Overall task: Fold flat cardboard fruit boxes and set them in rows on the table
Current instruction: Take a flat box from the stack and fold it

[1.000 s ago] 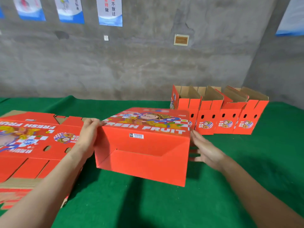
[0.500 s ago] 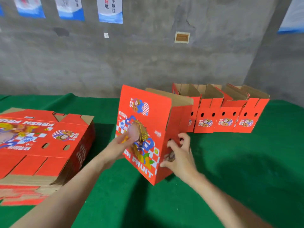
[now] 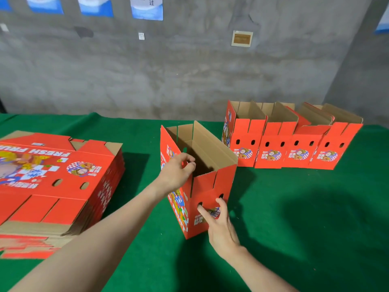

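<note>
Red box [image 3: 203, 186], left hand [image 3: 176, 172] pinching rim

Hanging high on a grey concrete wall [image 3: 189, 76]: blue-and-white posters [image 3: 146, 7], with a small white plate [image 3: 141, 36] below and a framed brown plaque [image 3: 242, 38] further right.

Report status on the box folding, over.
Left hand grips folded box rim, right hand presses its front. Box upright, short of the four-box row. Nothing between them.
</note>
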